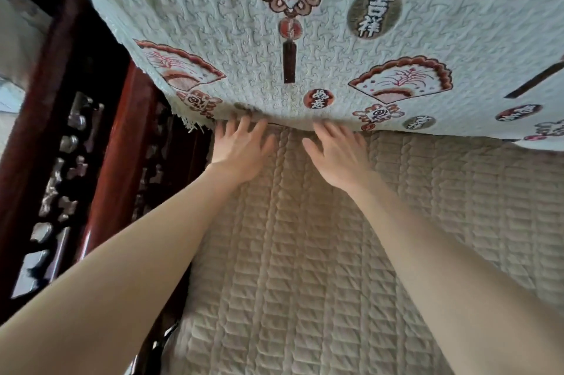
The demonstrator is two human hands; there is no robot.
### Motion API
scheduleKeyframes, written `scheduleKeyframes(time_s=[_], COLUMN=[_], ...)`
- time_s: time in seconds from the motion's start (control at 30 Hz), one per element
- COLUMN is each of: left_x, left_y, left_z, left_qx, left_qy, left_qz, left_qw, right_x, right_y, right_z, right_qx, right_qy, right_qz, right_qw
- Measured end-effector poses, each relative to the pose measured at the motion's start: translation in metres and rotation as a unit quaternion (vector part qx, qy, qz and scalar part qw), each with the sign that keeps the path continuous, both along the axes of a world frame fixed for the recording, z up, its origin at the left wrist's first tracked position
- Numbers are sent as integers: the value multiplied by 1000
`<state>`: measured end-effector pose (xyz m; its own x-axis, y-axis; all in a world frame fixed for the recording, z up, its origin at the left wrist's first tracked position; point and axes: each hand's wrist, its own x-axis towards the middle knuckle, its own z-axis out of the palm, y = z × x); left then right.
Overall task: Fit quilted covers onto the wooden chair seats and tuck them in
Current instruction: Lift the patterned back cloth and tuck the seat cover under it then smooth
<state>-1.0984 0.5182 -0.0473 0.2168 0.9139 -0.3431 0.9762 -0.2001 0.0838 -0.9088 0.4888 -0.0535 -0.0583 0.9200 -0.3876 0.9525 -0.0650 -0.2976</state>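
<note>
A beige quilted cover (305, 252) lies flat over the seat and fills the lower half of the view. Above it a pale patterned cover (274, 38) with red fans, knots and round characters hangs down the backrest, its fringed lower edge meeting the seat. My left hand (241, 148) lies flat on the beige cover at that seam, its fingertips slipped under the patterned cover's edge. My right hand (338, 154) lies flat beside it, with its fingertips also pushed into the seam. Both hands have straight, spread fingers and grip nothing.
The dark red carved wooden armrest (100, 161) with openwork panels runs along the left side, close to my left forearm. A pale surface (15, 54) shows beyond it at the far left. The quilted seat stretches away to the right.
</note>
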Motion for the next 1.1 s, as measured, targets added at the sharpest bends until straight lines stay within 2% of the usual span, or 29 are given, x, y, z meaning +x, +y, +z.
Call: scheduleKeyframes(time_s=[0.07,0.17,0.27,0.37,0.5,0.67,0.87,1.0,1.1], left_x=[-1,6,13,15,15,16,26,27,47], left_y=[19,32,17,9,39,36,62,22,2], left_z=[-8,-16,-30,-48,-70,-80,-81,-79,-73], left_qx=[-10,8,14,4,-31,-25,-83,-78,-68], left_qy=[-1,1,6,-3,1,24,16,-11,-30], left_qz=[6,21,-7,-21,9,-8,26,0,-52], left_qw=[1000,1000,1000,1000,999,999,996,997,996], right_x=[0,-3,-1,8,14,14,27,44,82], right_y=[23,44,28,13,41,36,63,16,-5], right_z=[-10,-11,-19,-37,-59,-70,-83,-74,-66], right_qx=[-10,30,40,21,-47,-28,-82,-44,-55], right_qy=[-1,-3,-3,-7,9,-8,-21,-21,-37], right_qz=[-8,-20,0,11,-11,-1,-10,-10,-74], right_qw=[1000,999,999,1000,999,1000,996,999,995])
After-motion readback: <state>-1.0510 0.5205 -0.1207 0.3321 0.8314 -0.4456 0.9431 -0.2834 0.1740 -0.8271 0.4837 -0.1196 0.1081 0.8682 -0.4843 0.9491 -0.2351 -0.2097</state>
